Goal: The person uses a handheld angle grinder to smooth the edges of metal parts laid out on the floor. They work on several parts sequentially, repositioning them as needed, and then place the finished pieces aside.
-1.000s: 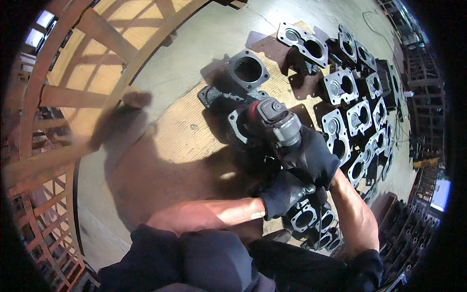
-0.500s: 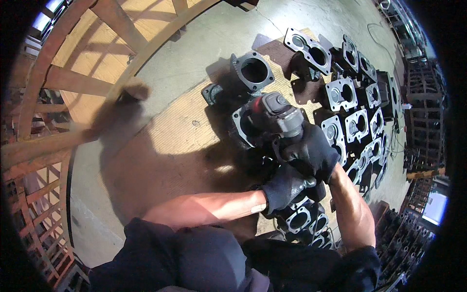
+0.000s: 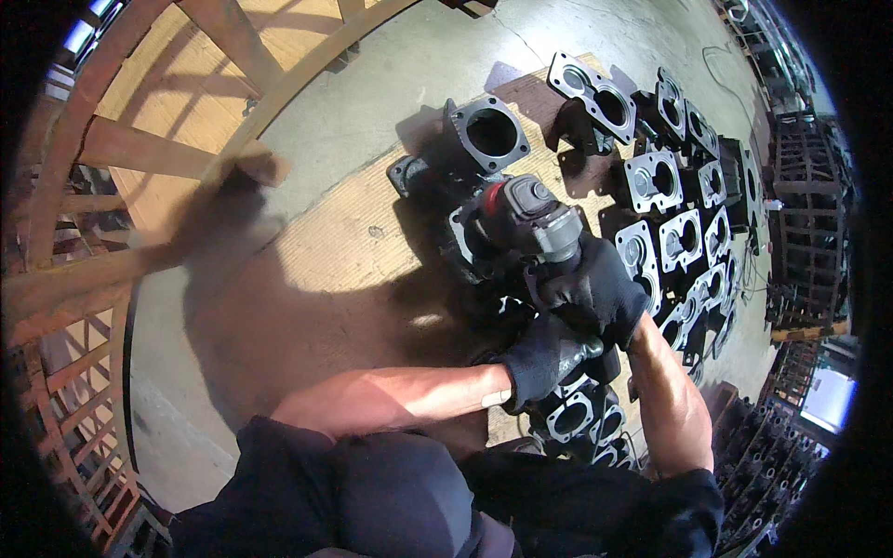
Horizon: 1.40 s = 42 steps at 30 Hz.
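Both my hands, in black gloves, are closed round a dark angle grinder [image 3: 535, 212] with a red band near its head. My right hand [image 3: 600, 290] wraps the body just behind the head. Lower down, my left hand [image 3: 547, 361] grips the rear part. The grinder's head is over a dark cast metal part [image 3: 462, 244] with a pale flange face; the disc is hidden, so I cannot tell whether it touches. Just beyond stands another casting [image 3: 489, 136] with a large round bore and bolt holes.
Rows of similar flanged castings [image 3: 682, 238] stand to the right, with more castings [image 3: 569, 418] close to my body. A ribbed tan mat [image 3: 344, 240] lies on the concrete floor [image 3: 372, 112]. Rusty metal crate frames [image 3: 149, 152] rise at the left; racks [image 3: 807, 200] line the right.
The view has shifted very slightly. My grip on the grinder and its place over the casting look nearly the same.
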{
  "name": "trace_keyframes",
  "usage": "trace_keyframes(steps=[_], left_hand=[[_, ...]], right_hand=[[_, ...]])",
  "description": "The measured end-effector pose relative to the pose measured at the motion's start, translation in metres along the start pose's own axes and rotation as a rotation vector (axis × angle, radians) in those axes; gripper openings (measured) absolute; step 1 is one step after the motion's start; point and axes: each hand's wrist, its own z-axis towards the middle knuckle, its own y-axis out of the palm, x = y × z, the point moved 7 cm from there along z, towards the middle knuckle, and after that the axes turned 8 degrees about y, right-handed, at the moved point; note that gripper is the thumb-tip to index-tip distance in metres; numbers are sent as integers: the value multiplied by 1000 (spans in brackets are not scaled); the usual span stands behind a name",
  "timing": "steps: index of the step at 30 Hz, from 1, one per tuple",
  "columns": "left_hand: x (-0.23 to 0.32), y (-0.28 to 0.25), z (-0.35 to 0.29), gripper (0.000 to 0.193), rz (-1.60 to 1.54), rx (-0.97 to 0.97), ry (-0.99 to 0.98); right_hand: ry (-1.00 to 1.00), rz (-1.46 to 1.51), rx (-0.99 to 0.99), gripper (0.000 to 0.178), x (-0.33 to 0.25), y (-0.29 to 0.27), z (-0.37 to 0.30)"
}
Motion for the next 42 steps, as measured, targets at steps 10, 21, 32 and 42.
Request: trace_keyframes(steps=[10,21,32,42], left_hand=[[-13,0,-10,20,32,-45,-58],[0,9,-35,23,169,-70,9],[10,-17,-31,27,99,-24,-98],[-27,20,-49,28,199,-196,-68]], right_hand=[[160,-102,-48,64,-9,8,-3],[135,-182,-129,63,-3,27,-27],[117,-261,-139,50,-23,34,-2],[98,-256,-103,61,9,36,-45]])
